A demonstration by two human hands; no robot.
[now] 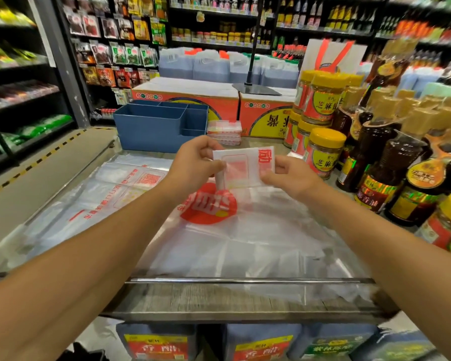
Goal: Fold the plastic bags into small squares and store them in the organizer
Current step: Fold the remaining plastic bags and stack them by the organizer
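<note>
I am holding a folded bag up off the table between both hands; my left hand is pinching its left edge, thumb in front and fingers curled behind, while my right hand is gripping the right edge the same way, so the packet is staying taut and its layers are not sliding apart. It is already looking close to a small square (though a loose flap is hanging from the lower left corner, and I judge that needs tucking in). Directly beneath my hands more flat bags are lying spread out, waiting their turn; they are overlapping, and slippery film like that is likely to shift. The blue organizer is standing beyond my left hand, well apart from it, open side up; just beyond my right hand a small stack of folded squares is sitting beside the organizer.
</note>
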